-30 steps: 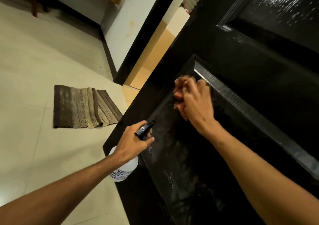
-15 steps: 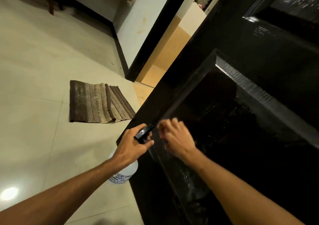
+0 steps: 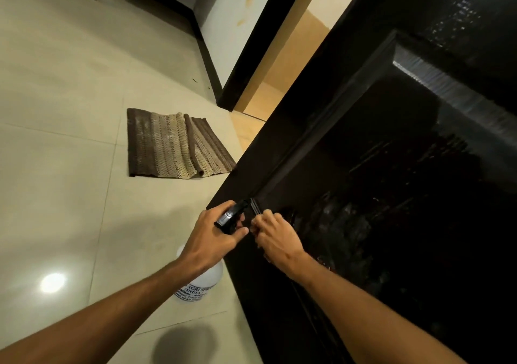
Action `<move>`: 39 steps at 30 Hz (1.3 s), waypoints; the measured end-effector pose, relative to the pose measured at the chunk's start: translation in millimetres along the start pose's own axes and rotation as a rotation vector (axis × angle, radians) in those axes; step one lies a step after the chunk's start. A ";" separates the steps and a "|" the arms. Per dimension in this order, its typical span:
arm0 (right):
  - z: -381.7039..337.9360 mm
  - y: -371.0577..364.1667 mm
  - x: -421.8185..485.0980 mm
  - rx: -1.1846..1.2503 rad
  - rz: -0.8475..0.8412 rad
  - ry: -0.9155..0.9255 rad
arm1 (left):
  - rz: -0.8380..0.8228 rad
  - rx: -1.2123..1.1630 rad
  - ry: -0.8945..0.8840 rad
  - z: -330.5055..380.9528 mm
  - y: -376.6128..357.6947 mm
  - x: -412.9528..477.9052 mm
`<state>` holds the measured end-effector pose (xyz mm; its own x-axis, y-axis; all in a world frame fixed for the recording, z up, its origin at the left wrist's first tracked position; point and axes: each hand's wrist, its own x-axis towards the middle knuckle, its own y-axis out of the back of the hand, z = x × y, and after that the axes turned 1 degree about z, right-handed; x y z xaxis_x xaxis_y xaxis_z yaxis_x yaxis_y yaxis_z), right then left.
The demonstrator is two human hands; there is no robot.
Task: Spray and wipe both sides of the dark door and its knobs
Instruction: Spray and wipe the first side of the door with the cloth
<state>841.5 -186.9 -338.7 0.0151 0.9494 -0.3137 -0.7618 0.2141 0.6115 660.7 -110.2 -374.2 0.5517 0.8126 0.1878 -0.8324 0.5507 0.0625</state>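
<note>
From the head view I see the dark door (image 3: 397, 184) standing open along the right, its glossy panel streaked. My left hand (image 3: 212, 239) grasps the black trigger head of a white spray bottle (image 3: 205, 281), held just beside the door's edge. My right hand (image 3: 278, 240) rests against the lower panel with fingers curled; I cannot tell whether it holds anything. A striped mat (image 3: 173, 145) lies on the tiled floor (image 3: 56, 173).

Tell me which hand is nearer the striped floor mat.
Left. The left hand, gripping the spray bottle, is over the floor, left of the dark door, on the striped mat side; the right hand is further right, against the door's panel.
</note>
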 end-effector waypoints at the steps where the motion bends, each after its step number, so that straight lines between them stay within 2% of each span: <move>1: 3.8 4.5 -0.7 0.004 0.038 -0.024 | -0.007 0.003 0.014 -5.3 1.5 1.7; 2: 17.4 13.1 -0.8 -0.012 0.131 -0.070 | -0.020 0.003 0.020 -5.5 3.4 2.5; 5: 73.6 43.6 -2.0 -0.080 0.376 -0.373 | -0.014 -0.014 0.020 -8.8 1.5 -0.7; 7: 73.5 48.4 -8.1 -0.058 0.400 -0.459 | -0.016 -0.027 0.036 -9.9 -4.2 -7.4; 8: 57.0 37.9 -15.7 -0.028 0.352 -0.375 | -0.026 -0.031 0.044 -9.4 -8.7 -12.7; 10: 12.8 6.0 -45.0 -0.001 0.146 -0.063 | -0.042 -0.041 0.044 -1.8 -16.8 -19.3; 11: 0.6 -1.2 -62.8 -0.002 0.042 0.031 | -0.050 -0.046 0.031 7.1 -17.1 -20.9; 12: 2.6 -1.3 -76.5 0.006 0.007 0.022 | -0.060 -0.053 0.016 15.7 -16.9 -20.4; 14: 36.5 24.4 -83.0 0.009 0.154 -0.125 | -0.072 -0.060 -0.011 27.1 -13.6 -17.5; 17: 108.8 80.9 -91.1 -0.114 0.403 -0.447 | -0.068 -0.028 -0.015 35.7 -15.3 -22.1; 19: 129.0 91.8 -90.8 -0.120 0.460 -0.617 | -0.070 -0.044 -0.012 39.6 -21.1 -28.5; 20: 119.1 88.9 -94.2 -0.124 0.430 -0.639 | -0.077 -0.062 -0.017 45.8 -26.5 -33.6; 21: 96.5 75.2 -93.7 -0.104 0.376 -0.580 | -0.081 -0.073 -0.011 48.5 -28.8 -36.9; 24: 15.9 9.6 -121.3 -0.049 0.193 -0.209 | -0.077 -0.068 -0.035 61.3 -36.9 -45.8; 26: 11.2 12.2 -139.0 0.031 0.155 -0.101 | -0.084 -0.057 -0.033 68.1 -33.4 -44.8; 28: 52.0 41.6 -144.9 -0.025 0.284 -0.195 | -0.088 -0.067 -0.033 75.0 -26.9 -40.1; 31: 125.7 88.7 -147.0 -0.164 0.478 -0.497 | -0.084 -0.064 -0.068 83.6 -26.2 -43.5; 33: 129.1 92.6 -144.9 -0.144 0.437 -0.588 | -0.094 -0.063 -0.081 86.8 -31.7 -50.2; 34: 108.2 84.4 -148.2 -0.088 0.416 -0.556 | -0.112 -0.061 -0.079 85.5 -36.4 -57.6; 35: 80.0 67.6 -151.6 -0.027 0.362 -0.439 | -0.135 -0.065 -0.070 84.2 -40.4 -62.9; 37: 9.6 16.9 -172.4 0.002 0.062 -0.063 | -0.161 -0.062 -0.037 80.5 -44.3 -76.0; 38: -14.2 1.2 -186.3 -0.012 -0.093 0.054 | -0.158 -0.063 -0.030 78.9 -44.9 -79.8; 39: -22.7 -3.7 -196.2 -0.024 -0.129 0.048 | -0.158 -0.062 -0.033 78.4 -44.4 -82.4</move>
<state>826.6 -379.2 -296.0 0.0839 0.9021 -0.4232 -0.7706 0.3281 0.5464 648.1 -216.6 -315.6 0.6722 0.7092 0.2125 -0.7304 0.6822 0.0336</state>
